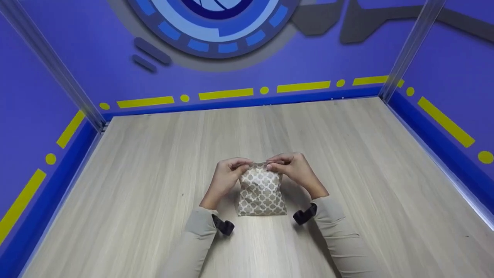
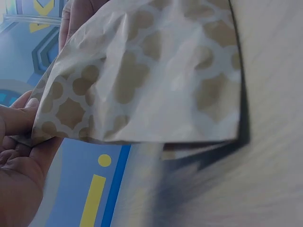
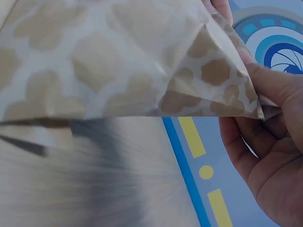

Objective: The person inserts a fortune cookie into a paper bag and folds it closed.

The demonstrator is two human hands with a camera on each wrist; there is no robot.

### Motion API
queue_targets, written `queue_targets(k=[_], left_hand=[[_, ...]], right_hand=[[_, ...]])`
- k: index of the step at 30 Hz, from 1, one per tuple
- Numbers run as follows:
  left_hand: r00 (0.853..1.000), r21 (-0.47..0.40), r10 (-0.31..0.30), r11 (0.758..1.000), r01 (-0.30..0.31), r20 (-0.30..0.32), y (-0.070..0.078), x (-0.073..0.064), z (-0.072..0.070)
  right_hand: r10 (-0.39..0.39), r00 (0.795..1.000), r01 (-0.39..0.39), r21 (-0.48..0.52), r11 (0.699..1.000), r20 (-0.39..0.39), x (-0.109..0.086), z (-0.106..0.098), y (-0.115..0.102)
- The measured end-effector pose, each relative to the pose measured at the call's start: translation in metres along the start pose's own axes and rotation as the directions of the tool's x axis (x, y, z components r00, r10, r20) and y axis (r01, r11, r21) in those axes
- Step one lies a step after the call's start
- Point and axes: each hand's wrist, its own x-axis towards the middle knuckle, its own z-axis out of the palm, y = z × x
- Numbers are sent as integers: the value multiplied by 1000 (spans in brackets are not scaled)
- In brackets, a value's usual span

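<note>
A paper bag [image 1: 262, 191] with a tan and white quatrefoil pattern stands between the two hands, its surface creased. My left hand [image 1: 227, 175] pinches its upper left corner between thumb and fingers. At the upper right corner, my right hand [image 1: 297, 172] does the same. The left wrist view shows the patterned paper [image 2: 130, 78] close up, with the thumb on its near face and fingers behind. In the right wrist view, the paper's folded corner [image 3: 236, 94] lies between the thumb and fingers. The bag's inside is hidden.
The bag's lower edge is near the wood-grain table [image 1: 154, 173]. Blue walls [image 1: 231, 85] with yellow marks enclose the table at the back and both sides. A black wrist camera [image 1: 223, 225] sits on the left sleeve, another black camera [image 1: 305, 214] on the right.
</note>
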Motion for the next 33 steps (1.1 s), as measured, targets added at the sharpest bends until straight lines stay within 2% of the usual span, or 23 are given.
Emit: queue_targets(k=[4, 6, 11, 14, 24, 29, 33], left_hand=[[1000, -6, -1, 1000, 1, -14, -15, 4, -3], [999, -13, -29, 1000, 28, -36, -22, 7, -4], [984, -65, -128, 991, 120, -122, -26, 6, -5], [978, -79, -154, 986, 144, -139, -25, 6, -6], [984, -67, -153, 987, 148, -87, -25, 8, -11], [982, 4, -139, 990, 141, -130, -26, 8, -12], [976, 107, -116, 985, 137, -182, -28, 7, -14]], right_hand=[[53, 999, -52, 23, 998, -5, 0, -4, 2], [66, 998, -66, 27, 997, -4, -1, -6, 2], [62, 998, -60, 59, 996, -24, -2, -8, 2], [62, 997, -59, 62, 996, -35, -1, -6, 3], [74, 997, -75, 22, 997, 19, -2, -13, 3], [89, 994, -85, 61, 995, -71, -1, -13, 5], [55, 988, -48, 53, 997, -142, -2, -10, 5]])
